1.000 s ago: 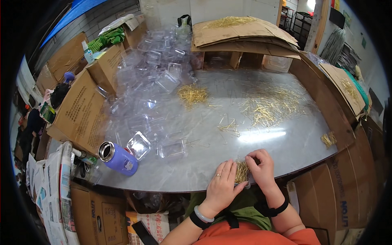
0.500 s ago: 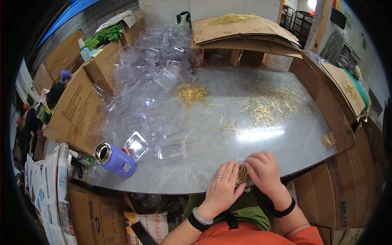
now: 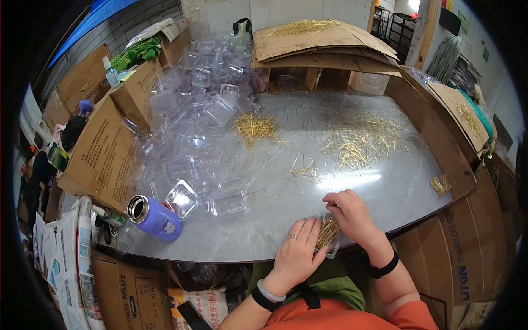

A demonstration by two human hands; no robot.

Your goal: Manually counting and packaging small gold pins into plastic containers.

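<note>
Head view. Hidden first: left wall and underside of clear plastic box (image 3: 334, 252) covered by left hand (image 3: 297, 247), only a bit of near right corner readable. Right edge of gold hook bundle (image 3: 328, 233) partly behind right hand (image 3: 355, 217). Left forearm cut off at lower edge. Single trays in clear tray heap (image 3: 201, 137) too tangled and glossy to separate; same for single hooks in the piles.

Position: bundle inside box, at near edge of counter (image 3: 242, 239), between both hands. Just right of left fingers, just left of right palm. Left hand grasping box, fingers straight along left side, thumb at near end. Right hand curled, fingertips together by far end of bundle; can't tell if pinching anything.

Counts: 2 hands, 1 box with bundle between them. Loose gold on counter, 3 groups: 1 wide scatter (image 3: 360, 144), 1 dense pile (image 3: 256, 128), 1 small cluster (image 3: 306, 170). 1 compact gold bundle (image 3: 440, 185) by right edge. 1 purple bottle (image 3: 159, 221), open-mouthed, tilted-looking, near left edge. 1 cardboard stack (image 3: 324, 47) at far side, gold strands on top. Hooks and trays: not countable.
</note>
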